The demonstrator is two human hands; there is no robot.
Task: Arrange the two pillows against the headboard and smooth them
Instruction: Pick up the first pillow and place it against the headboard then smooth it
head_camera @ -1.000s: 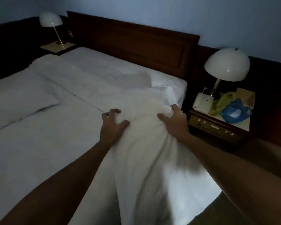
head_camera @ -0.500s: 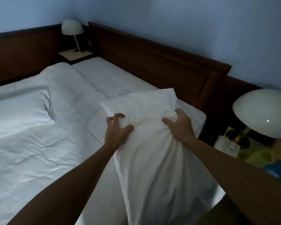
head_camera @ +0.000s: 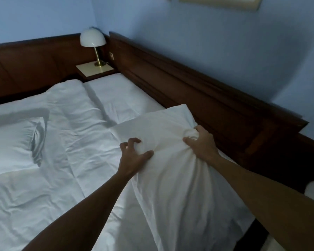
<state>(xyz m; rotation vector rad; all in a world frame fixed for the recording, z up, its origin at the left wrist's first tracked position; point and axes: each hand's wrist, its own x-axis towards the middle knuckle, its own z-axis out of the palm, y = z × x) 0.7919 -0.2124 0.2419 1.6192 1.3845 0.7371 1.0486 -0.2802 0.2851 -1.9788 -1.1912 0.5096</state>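
Note:
A white pillow [head_camera: 178, 182] hangs lifted over the right side of the bed, its far corner near the dark wooden headboard [head_camera: 198, 91]. My left hand [head_camera: 134, 156] is bunched into its cloth on the left. On the pillow's right side, my right hand [head_camera: 201, 144] clutches a fold. A second white pillow [head_camera: 13, 147] lies flat on the left part of the bed, away from the headboard.
The bed [head_camera: 65, 169] has a creased white duvet and a bare sheet strip along the headboard. A white dome lamp [head_camera: 92, 39] stands on a small bedside shelf [head_camera: 95, 69] in the far corner. Dark wood panelling [head_camera: 31, 64] runs along the left wall.
Both hands have raised the pillow off the bed and carried it toward the headboard. The view has swung left, so the right bedside table has left the frame.

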